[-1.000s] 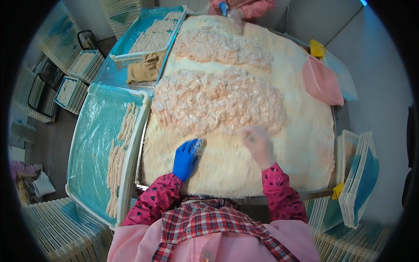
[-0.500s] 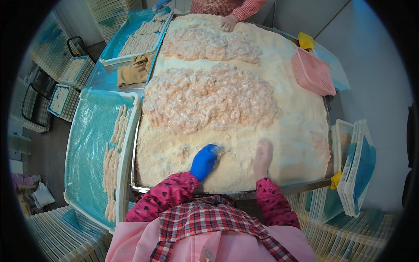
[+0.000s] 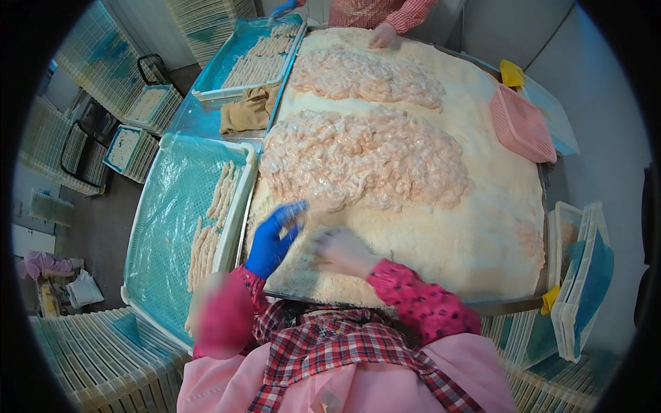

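My left hand (image 3: 274,239), in a blue glove, is over the near left part of a table spread with pale crumbs (image 3: 420,258). Its fingers point toward the meat and its thumb stands apart; no held thing shows. My right hand (image 3: 345,252), in a thin pale glove, is low over the crumbs to its right, fingertips smeared by motion. Just beyond both hands lies a big heap of wet, pale pink raw meat pieces (image 3: 372,158). On my left, a white-rimmed tray (image 3: 162,213) lined with blue film holds rows of crumbed meat strips (image 3: 222,196).
Across the table another person's hand (image 3: 383,36) rests near a second meat heap (image 3: 365,76). A far tray (image 3: 200,91) of strips and a brown cloth (image 3: 246,111) lie at the left. A pink basket (image 3: 521,124) stands right; stacked trays (image 3: 582,282) flank the table.
My left hand has moved left and turned toward the meat, its thumb now apart. My right hand has swung left across the crumbs. The whole view has shifted to the right.
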Motion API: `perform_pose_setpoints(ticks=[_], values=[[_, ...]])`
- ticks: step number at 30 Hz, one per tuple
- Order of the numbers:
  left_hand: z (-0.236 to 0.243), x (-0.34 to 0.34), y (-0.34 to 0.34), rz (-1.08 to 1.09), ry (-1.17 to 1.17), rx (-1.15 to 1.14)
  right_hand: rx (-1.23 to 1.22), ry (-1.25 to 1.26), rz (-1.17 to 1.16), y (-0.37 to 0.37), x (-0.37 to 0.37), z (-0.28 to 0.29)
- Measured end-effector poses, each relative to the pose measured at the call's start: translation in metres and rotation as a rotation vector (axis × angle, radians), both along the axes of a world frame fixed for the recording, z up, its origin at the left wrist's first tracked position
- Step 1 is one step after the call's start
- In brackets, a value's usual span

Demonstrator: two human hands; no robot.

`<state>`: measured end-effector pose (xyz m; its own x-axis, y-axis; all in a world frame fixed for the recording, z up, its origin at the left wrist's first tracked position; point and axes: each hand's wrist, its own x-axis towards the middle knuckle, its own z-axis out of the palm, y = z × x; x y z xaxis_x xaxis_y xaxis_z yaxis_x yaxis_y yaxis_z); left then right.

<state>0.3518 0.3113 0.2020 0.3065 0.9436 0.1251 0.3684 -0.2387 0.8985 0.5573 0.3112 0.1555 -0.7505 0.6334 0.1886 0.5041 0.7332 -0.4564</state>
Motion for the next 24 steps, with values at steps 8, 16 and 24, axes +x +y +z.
perform_pose_setpoints(ticks=[8,16,24], values=[[-0.079,0.018,-0.029,-0.072,0.53,0.296,-1.017,0.912,-0.933,-0.018,0.128,0.03],[-0.113,0.049,-0.001,0.329,-0.387,-0.229,-0.291,0.432,-0.971,-0.024,0.135,-0.004],[-0.072,0.069,-0.015,0.38,-1.009,-0.76,-0.085,0.198,-0.782,-0.035,0.085,-0.014]])
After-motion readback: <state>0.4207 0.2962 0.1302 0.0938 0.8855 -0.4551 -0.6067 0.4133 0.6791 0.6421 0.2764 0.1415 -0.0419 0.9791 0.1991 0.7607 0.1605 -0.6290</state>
